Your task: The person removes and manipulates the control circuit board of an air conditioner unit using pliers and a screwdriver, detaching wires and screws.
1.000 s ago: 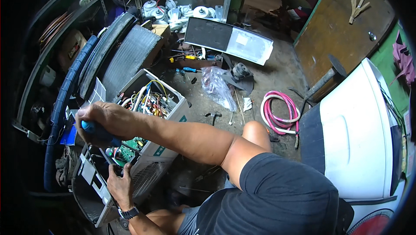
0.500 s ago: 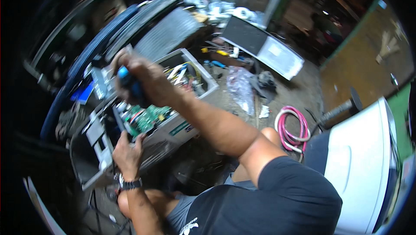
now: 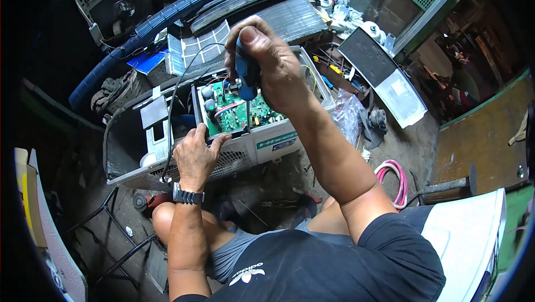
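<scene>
In the head view, my right hand (image 3: 273,65) is wrapped around the blue handle of a screwdriver (image 3: 245,73). Its shaft points down, and the tip sits at the near edge of a green circuit board (image 3: 229,107). The board carries capacitors and coloured wires, and is set in the opened grey-white casing of an air conditioner unit (image 3: 301,135). My left hand (image 3: 194,154), with a dark watch on the wrist, rests on the casing's near edge beside the board. Its thumb and fingers are spread apart.
Behind the casing lie a blue ribbed hose (image 3: 167,20) and finned coil panels (image 3: 290,18). A black-and-white panel (image 3: 384,76) leans at the right, with clear plastic (image 3: 348,115) below it. Pink hose (image 3: 395,182) and a white casing (image 3: 468,240) stand on my right. Pliers (image 3: 278,204) lie on the floor.
The head view has shifted, so the unit appears farther right. My right hand, blurred before, is now sharp, with the screwdriver upright over the board's near edge. My left hand stays at the casing edge.
</scene>
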The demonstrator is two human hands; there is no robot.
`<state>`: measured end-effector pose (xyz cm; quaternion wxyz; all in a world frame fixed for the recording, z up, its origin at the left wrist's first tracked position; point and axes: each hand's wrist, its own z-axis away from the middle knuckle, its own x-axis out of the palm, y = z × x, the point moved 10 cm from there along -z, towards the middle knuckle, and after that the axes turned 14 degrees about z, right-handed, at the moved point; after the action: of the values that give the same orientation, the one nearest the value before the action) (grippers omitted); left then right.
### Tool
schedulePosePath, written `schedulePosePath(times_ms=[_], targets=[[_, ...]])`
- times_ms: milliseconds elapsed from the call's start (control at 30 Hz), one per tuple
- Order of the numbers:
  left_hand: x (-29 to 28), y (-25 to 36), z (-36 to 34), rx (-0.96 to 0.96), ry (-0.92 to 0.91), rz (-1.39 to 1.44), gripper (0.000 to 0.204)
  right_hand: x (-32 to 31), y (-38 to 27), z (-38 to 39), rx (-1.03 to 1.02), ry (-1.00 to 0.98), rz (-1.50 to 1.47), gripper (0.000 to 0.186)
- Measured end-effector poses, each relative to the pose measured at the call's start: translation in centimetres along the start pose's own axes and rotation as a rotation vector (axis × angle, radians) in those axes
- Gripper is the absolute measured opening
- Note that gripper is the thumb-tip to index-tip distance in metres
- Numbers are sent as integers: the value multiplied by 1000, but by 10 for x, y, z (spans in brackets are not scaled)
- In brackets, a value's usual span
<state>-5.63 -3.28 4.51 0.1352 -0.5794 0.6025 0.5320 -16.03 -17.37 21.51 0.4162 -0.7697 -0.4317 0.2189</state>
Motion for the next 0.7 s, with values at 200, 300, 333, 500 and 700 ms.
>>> schedulePosePath(times_ms=[200,300,333,500,700], targets=[[11,18,-7,32,8,47,57,-8,9,-9,-32,-320,-404,40],[3,3,-1,10,35,7,53,0,9,-15,-62,-67,-124,30],[8,7,-1,25,22,2,53,-4,9,-15,-138,28,7,28],[16,11,-3,35,-31,-10,53,-7,8,-3,45,-228,-281,34],[14,9,3,23,15,-36,54,-3,7,-3,-77,-94,-202,45]])
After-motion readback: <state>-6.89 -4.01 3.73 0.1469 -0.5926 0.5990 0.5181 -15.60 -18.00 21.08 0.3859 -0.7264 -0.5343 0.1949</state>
